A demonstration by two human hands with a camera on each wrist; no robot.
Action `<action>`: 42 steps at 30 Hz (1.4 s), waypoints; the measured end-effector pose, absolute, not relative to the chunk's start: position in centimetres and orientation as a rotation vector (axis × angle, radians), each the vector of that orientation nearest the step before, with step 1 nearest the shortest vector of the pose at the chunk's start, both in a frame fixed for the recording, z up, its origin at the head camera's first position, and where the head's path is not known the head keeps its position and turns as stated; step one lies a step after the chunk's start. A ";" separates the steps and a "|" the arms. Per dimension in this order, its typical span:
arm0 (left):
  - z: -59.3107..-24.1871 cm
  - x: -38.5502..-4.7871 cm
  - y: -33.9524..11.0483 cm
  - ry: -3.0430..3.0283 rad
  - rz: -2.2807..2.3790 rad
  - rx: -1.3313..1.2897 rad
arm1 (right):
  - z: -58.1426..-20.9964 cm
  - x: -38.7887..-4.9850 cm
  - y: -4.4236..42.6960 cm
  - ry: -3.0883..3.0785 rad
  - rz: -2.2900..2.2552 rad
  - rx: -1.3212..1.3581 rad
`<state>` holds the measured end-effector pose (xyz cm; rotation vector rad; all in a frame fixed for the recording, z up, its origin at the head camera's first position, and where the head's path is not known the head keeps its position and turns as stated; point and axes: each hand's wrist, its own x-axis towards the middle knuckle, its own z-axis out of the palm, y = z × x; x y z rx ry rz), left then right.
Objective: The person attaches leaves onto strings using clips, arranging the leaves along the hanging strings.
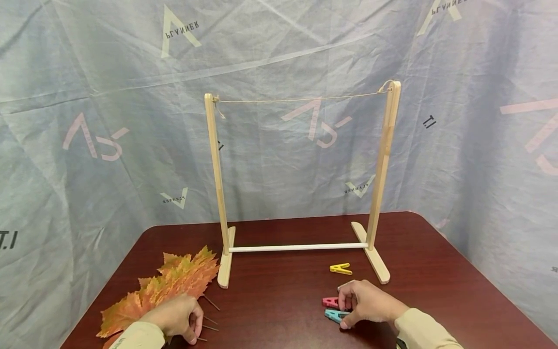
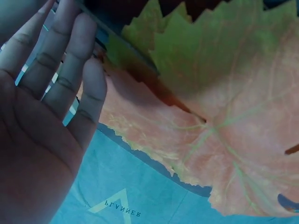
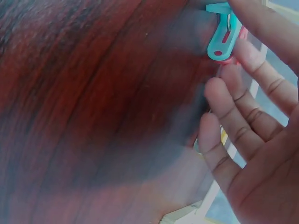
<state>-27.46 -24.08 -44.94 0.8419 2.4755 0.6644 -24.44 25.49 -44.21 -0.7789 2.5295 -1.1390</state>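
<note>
Flipped "PLANNER" (image 1: 182, 30) at eleven, grey cloth backdrop (image 1: 279, 169)! My left hand (image 1: 178, 316) pinches a thin brown stem (image 1: 202, 339), seven; right hand (image 1: 370, 301) curls at turquoise plastic clothespin (image 1: 334, 315), five, grip unclear.

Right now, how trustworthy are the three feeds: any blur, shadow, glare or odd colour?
Head view: brightly lit, with the leaves and wooden frame reading clearly. Left wrist view: strong blue-green cast, left hand dim, shadow across part of the leaves. Right wrist view: soft tabletop grain, dark blurred patch, pale sheen below it; teal clothespin distinct.
</note>
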 end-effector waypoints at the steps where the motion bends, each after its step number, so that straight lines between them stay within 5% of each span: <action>1: -45.7 -28.0 -24.5 2.468 0.673 0.853 | -44.1 -24.4 25.5 2.542 -1.124 -0.774; 8: -49.3 -30.7 -26.1 2.456 0.658 0.849 | -43.7 -23.9 25.1 2.665 -0.937 -0.756; 20: -48.6 -30.2 -25.9 2.504 0.590 0.802 | -42.7 -24.2 25.2 2.594 -0.999 -0.788; 42: -37.1 -26.4 -20.5 2.629 0.610 0.792 | -39.5 -25.4 24.7 2.755 -1.192 -0.774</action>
